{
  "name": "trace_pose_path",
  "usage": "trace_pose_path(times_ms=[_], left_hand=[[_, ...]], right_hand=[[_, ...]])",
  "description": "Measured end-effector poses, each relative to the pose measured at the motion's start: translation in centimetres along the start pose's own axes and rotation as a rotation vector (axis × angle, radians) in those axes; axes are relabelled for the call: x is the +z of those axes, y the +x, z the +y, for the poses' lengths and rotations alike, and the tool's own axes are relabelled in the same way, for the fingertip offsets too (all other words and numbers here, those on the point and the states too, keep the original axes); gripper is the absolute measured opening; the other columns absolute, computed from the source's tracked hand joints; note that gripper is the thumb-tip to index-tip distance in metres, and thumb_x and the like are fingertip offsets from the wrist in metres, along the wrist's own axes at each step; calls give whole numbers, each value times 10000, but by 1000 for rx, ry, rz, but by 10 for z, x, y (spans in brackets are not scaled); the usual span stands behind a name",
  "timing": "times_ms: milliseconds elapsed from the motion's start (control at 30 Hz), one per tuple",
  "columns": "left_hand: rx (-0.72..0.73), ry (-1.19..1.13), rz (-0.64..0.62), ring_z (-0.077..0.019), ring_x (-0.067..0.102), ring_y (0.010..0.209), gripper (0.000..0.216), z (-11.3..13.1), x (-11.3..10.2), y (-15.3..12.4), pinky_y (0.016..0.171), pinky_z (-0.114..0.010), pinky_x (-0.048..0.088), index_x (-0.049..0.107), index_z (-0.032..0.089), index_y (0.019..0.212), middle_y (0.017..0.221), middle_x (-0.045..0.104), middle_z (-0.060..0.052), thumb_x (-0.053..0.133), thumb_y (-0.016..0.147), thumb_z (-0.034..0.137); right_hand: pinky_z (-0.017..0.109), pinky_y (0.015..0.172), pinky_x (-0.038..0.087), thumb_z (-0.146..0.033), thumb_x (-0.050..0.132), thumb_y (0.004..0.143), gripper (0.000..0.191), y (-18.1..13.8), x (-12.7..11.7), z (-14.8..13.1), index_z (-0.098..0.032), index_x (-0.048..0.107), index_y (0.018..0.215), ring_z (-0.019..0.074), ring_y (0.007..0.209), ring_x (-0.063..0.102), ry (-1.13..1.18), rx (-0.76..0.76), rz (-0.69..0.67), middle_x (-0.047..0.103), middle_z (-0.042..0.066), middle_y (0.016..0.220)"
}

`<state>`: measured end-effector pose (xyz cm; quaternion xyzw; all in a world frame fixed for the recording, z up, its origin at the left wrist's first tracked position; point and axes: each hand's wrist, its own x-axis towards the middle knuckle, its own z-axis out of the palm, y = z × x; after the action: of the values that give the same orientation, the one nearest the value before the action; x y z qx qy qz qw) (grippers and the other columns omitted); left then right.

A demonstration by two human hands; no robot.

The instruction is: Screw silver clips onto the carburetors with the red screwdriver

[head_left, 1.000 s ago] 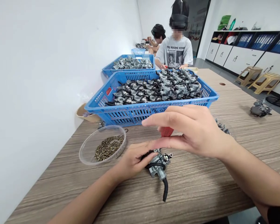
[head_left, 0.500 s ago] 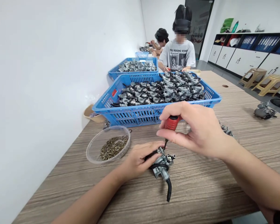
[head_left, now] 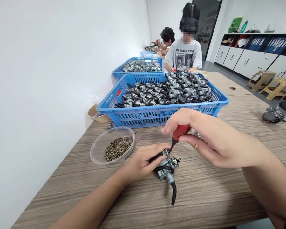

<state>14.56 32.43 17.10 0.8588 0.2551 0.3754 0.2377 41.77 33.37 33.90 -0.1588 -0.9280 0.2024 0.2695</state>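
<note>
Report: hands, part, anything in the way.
Left hand holding metal part on table. Right hand gripping red screwdriver, tip at part's far end. Left fingers close beside tip; blue crate beyond both hands.

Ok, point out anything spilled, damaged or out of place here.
A small dark ring beside the screw bowl and a metal part at far right lie loose on the table, so both may be stray. No damage shows on the carburetor under the left hand.

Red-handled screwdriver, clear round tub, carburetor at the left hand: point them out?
Red-handled screwdriver (head_left: 180, 131): head view, on the red handle.
Clear round tub (head_left: 98, 146): head view, on its bare inner wall, left of the small brass-colored pieces.
Carburetor (head_left: 165, 163): head view, on its metal body.
</note>
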Motion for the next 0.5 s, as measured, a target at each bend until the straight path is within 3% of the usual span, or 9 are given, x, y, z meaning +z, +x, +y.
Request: trace_pose_path(times_ms=[133,267,333,500], left_hand=[[24,9,16,-181,842,1100,363,1,0,1,1034,-235,631,684,210,1462,1224,858,-92,621,1107,166],[56,5,-14,-190,830,1153,355,1,0,0,1072,-256,624,671,205,1467,1255,850,-107,600,1121,172],[65,12,-12,-201,828,1172,364,1,0,0,1073,-275,632,663,209,1483,1272,847,-113,591,1127,185],[23,18,-17,-204,822,1188,351,2,0,-1,1077,-281,634,676,210,1470,1291,842,-108,583,1132,205]], right_hand=[[297,796,556,-225,588,1143,72,6,11,11,-198,590,1210,154,892,651,-106,-38,140,686,18,1053],[301,676,470,-275,591,1147,87,9,20,18,-204,568,1103,149,781,560,-299,-31,223,649,21,1008],[327,719,496,-233,552,1137,61,7,16,14,-186,553,1176,175,850,580,-299,3,170,651,66,1087],[347,959,571,-40,437,1057,319,-2,-5,-1,-157,522,1342,207,1175,639,37,26,-40,643,150,1326]])
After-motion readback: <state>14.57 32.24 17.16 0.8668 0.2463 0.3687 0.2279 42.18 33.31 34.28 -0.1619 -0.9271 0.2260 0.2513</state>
